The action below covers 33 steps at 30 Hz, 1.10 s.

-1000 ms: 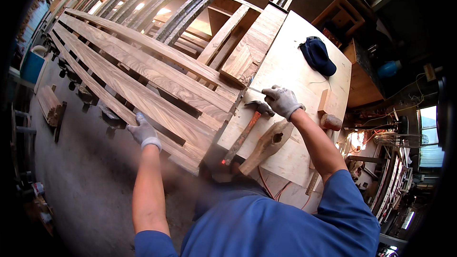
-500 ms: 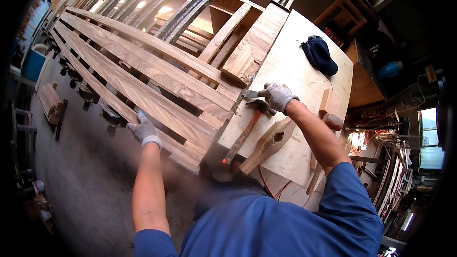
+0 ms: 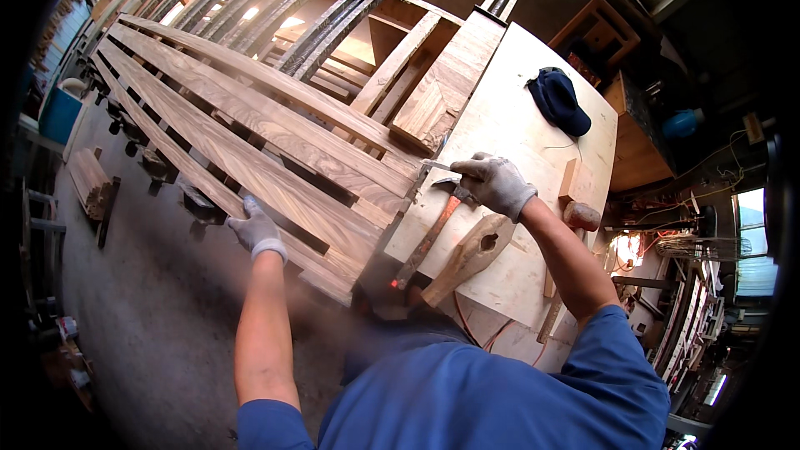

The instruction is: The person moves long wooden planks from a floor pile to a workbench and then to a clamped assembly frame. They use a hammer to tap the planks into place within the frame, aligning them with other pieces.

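Observation:
In my gloved right hand (image 3: 500,185) is a scraper (image 3: 437,166) with a flat metal blade, seen nearly edge-on. Its tip points left, close to the end of the wooden slatted frame (image 3: 400,168). My left hand (image 3: 258,227), also gloved, holds the outer edge of the nearest plank (image 3: 190,168); some of its fingers are hidden. Below the right hand lies a hammer (image 3: 429,242) with a worn orange-brown handle, its metal head partly covered by the fingers. Beside it is a shaped wooden tool (image 3: 473,257) with a hole through it.
A pale plywood tabletop (image 3: 500,133) carries a dark blue cap (image 3: 558,100), a small wood block (image 3: 573,178) and a mallet (image 3: 581,216). Curved dark clamp bars (image 3: 333,33) stand behind the frame. Stacked wood strips (image 3: 88,177) sit at left above the concrete floor (image 3: 158,300).
My right hand has shifted slightly right and toward me, and the scraper's blade has turned from its flat face to its edge. The left hand has barely moved along the plank.

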{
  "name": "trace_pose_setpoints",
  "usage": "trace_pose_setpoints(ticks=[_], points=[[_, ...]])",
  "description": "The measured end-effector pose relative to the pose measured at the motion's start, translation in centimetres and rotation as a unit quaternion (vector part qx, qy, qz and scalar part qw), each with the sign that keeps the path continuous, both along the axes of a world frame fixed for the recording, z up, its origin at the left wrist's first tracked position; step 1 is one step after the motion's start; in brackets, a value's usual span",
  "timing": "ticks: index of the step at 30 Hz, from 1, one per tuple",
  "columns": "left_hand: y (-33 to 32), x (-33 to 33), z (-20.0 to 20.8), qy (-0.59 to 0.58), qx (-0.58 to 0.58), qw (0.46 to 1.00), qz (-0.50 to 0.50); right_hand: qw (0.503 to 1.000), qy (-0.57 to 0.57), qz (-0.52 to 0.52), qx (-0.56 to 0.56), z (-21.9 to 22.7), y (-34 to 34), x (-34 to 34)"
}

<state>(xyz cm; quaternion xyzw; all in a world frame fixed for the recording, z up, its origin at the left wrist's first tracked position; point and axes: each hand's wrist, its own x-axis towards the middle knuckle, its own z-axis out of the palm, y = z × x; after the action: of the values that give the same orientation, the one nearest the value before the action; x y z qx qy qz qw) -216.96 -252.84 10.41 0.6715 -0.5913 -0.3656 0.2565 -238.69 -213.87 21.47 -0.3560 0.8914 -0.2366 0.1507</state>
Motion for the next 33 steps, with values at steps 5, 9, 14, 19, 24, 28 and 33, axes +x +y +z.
trace_pose_setpoints(ticks=[5, 9, 14, 19, 24, 28, 33], points=[[-0.3, 0.3, 0.0, -0.020, -0.006, 1.000, 0.005, 0.974, 0.182, 0.088, 0.100, 0.8, -6.4, 0.5], [0.0, 0.1, 0.2, -0.001, -0.006, 1.000, -0.005, 0.950, 0.255, 0.110, 0.145, -0.7, -9.9, 0.3], [0.4, -0.1, 0.7, 0.006, -0.001, 1.000, -0.005, 0.932, 0.215, 0.127, 0.264, -0.2, -9.9, 1.4], [-0.2, 0.4, 0.0, 0.009, -0.006, 1.000, -0.008, 0.893, 0.222, 0.184, 0.346, 2.0, -6.3, 1.9], [-0.3, 0.6, 0.1, -0.010, 0.000, 1.000, -0.011, 0.916, 0.251, 0.179, 0.258, 6.7, -9.1, 0.9], [-0.5, 0.4, -0.4, 0.000, -0.008, 1.000, -0.014, 0.916, 0.202, 0.170, 0.301, 4.8, -12.3, -0.3], [-0.2, 0.6, 0.2, 0.005, -0.009, 1.000, -0.014, 0.913, 0.254, 0.154, 0.280, 2.9, -14.4, 0.1]])
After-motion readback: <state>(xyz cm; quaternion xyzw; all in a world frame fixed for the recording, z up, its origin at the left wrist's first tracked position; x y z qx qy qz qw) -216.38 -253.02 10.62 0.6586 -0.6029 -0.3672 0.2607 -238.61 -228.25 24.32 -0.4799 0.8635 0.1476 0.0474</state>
